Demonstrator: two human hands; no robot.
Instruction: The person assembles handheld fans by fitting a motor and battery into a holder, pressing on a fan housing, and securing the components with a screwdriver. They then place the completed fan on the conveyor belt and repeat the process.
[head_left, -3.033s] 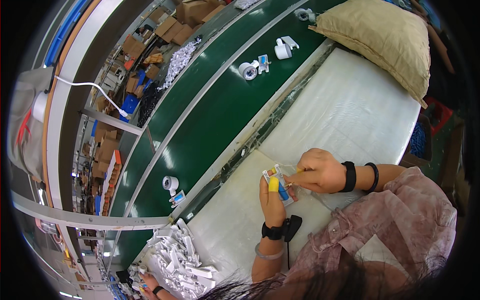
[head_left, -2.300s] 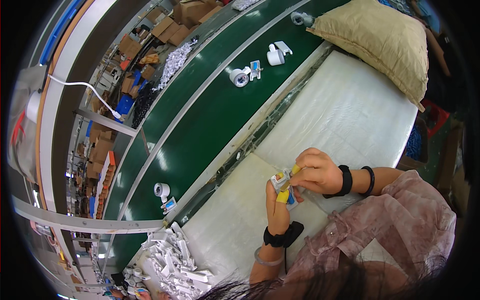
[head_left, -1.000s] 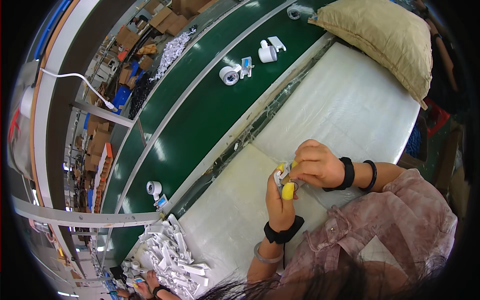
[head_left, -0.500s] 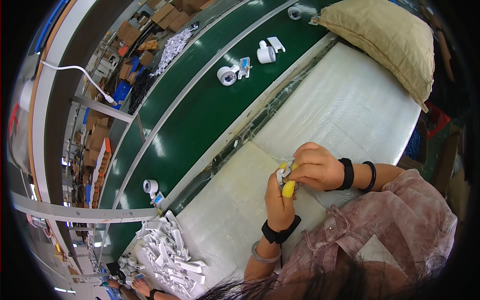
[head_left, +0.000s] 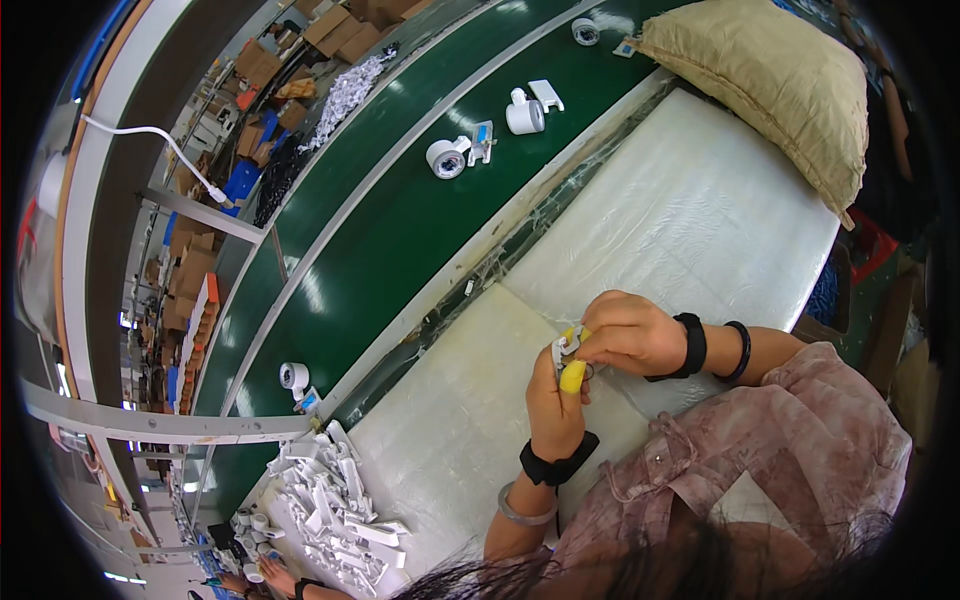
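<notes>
Over the plastic-covered worktable [head_left: 440, 400], my two hands meet around a small white plastic part [head_left: 561, 351]. My left hand [head_left: 556, 415] is closed on it from below, with yellow coverings at the fingertips that look like finger cots. From the right, my right hand [head_left: 632, 335] pinches at the same part, its fingers pressed together. A thin dark loop, perhaps a wire, shows beside the fingertips. The fingers hide much of the part, so its exact kind cannot be made out.
Beyond the table runs a green conveyor belt [head_left: 370, 260] carrying several white round fixtures [head_left: 446, 158]. White plastic pieces [head_left: 325, 500] are heaped at the table's left end, near another person's hand [head_left: 277, 575]. A tan sack [head_left: 765, 80] lies far right. A metal frame [head_left: 170, 425] stands left.
The white fixtures on the belt have shifted slightly to the left. My hands stay together on the white part, with only slight finger movement. The other person's hand at lower left moved a little.
</notes>
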